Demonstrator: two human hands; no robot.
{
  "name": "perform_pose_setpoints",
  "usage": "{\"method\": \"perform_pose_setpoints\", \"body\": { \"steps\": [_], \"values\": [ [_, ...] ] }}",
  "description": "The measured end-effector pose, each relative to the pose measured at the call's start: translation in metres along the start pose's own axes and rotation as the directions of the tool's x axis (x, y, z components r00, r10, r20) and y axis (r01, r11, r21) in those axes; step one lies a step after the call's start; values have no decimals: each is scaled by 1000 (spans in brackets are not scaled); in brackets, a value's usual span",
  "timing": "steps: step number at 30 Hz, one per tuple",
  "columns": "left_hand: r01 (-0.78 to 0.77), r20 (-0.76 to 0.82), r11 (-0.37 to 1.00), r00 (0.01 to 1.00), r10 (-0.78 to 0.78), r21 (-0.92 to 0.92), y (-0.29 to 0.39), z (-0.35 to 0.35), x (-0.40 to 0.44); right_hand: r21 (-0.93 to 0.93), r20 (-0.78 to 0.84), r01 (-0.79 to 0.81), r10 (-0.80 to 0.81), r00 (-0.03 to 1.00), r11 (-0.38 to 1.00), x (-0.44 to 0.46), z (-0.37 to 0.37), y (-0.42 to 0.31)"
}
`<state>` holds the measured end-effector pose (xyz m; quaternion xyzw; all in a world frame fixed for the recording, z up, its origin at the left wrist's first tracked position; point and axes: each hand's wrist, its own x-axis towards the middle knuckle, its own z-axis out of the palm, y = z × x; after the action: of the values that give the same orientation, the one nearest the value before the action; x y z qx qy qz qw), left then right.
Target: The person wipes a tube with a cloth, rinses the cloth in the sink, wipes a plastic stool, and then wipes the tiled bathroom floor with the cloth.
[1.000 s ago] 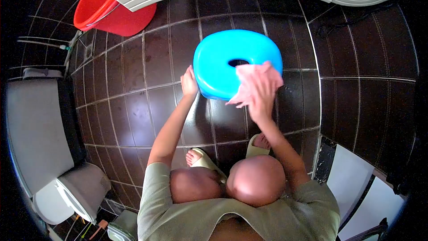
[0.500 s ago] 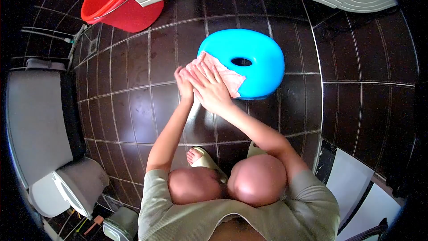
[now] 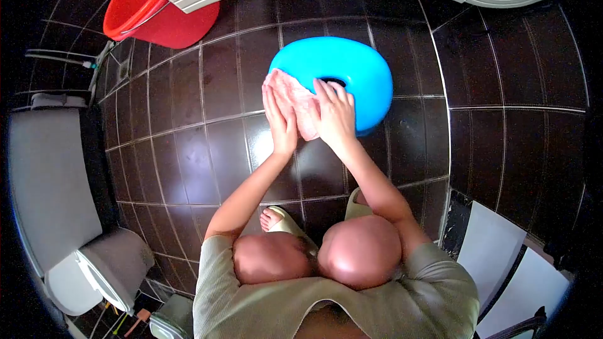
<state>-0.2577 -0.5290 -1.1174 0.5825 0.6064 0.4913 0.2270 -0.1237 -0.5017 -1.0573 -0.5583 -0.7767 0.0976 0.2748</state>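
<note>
- The blue stool (image 3: 361, 66) is sitting ahead on the floor (image 3: 220, 157); I'm seemingly wiping it.
- Pink cloth (image 3: 299, 100) is draping its near-left side.
- My left hand (image 3: 281, 125) is pressing flat there; my right hand (image 3: 335, 113) is bending by the hole (image 3: 339, 81), pinch unclear.
- Another stroke would be needing steady bracing.

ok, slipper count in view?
2. The left-foot slipper and the right-foot slipper, both on the person's side of the blue stool, each partly hidden by a knee. Any further ones behind the body wouldn't show.
</note>
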Motion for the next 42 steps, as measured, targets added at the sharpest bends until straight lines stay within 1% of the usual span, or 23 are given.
{"method": "perform_pose_setpoints", "body": {
  "steps": [1, 2, 5, 6, 8, 10, 12, 15, 17, 18, 19, 22, 23, 27, 28, 31, 32, 35, 36, 39, 40, 41, 42],
  "values": [
    [25, -19, 999, 999, -25, -42, 0, 2, -1, -47, 7, -7, 7, 1000, 999, -5, 3, 4],
    [55, -38, 998, 998, -56, -37, -3, 5, -2, -59, 7, 4, -3, 1000, 998, -9, 6, 7],
    [165, -79, 930, 976, -201, -329, 2, 8, -2, -63, 18, 25, -23, 1000, 998, -10, 3, 5],
    [279, -84, 881, 939, -333, -382, -3, 11, -2, -46, 22, 20, -19, 1000, 999, -8, 1, 5],
    [380, 43, 746, 903, -428, -547, -48, 16, -7, -38, 22, 20, -19, 1000, 999, -7, -1, 5],
    [613, 264, 560, 771, -580, -558, -47, 2, -7, -56, 18, 24, -23, 1000, 998, -7, -2, 3],
    [562, 235, 630, 816, -528, -536, -39, -2, -3, -69, 17, 20, -19, 1000, 997, -8, 0, 2],
    [475, 270, 369, 831, -486, -799, -39, 3, 10, -86, 6, 12, -12, 1000, 996, -8, 1, 2],
    [442, 177, 623, 880, -441, -646, -19, -4, 27, -86, 9, 5, -4, 1000, 996, -7, 1, 2],
    [316, 102, 742, 942, -320, -591, -23, -1, 30, -84, 7, 4, -3, 1000, 996, -7, 1, 2],
    [178, 37, 835, 982, -186, -520, -32, 4, 33, -82, 7, 2, -2, 1000, 997, -8, 1, 2],
    [285, 148, 860, 958, -245, -422, -56, -3, 62, -78, 8, 5, -4, 1000, 997, -7, 2, 2],
    [313, 147, 838, 950, -277, -446, -57, -2, 55, -78, 9, 5, -5, 1000, 997, -7, 2, 3],
    [414, 150, 735, 904, -400, -536, -17, -7, 33, -70, -3, 10, -10, 1000, 997, -6, 1, 2],
    [432, 185, 637, 890, -418, -638, -31, -3, 30, -75, -9, 11, -12, 1000, 997, -6, 0, 1],
    [603, 256, 544, 772, -582, -583, -36, -8, 26, -77, -14, 10, -11, 1000, 997, -7, 1, 1],
    [645, 242, 466, 707, -664, -605, -34, -6, 24, -75, -15, 9, -10, 1000, 997, -7, 2, 1],
    [741, 254, 477, 633, -731, -473, -69, -6, 23, -91, -26, 8, -10, 1000, 996, -9, 4, 3],
    [717, 260, 521, 672, -693, -464, -72, -8, 23, 1, -31, -14, 14, 999, 1000, -9, 2, 4],
    [710, 323, 609, 704, -633, -354, -84, -16, 31, 99, -262, 83, -55, 963, 992, -12, -16, 25],
    [678, 245, 639, 732, -636, -364, -75, -16, 32, 111, -297, 17, 17, 955, 994, -14, -25, 36],
    [673, 216, 645, 733, -645, -361, -75, -16, 32, 124, -332, -48, 87, 939, 991, -16, -35, 50],
    [669, 187, 652, 735, -652, -357, -78, -14, 33, 233, -375, -97, 181, 909, 968, -20, -39, 69]
  ]
}}
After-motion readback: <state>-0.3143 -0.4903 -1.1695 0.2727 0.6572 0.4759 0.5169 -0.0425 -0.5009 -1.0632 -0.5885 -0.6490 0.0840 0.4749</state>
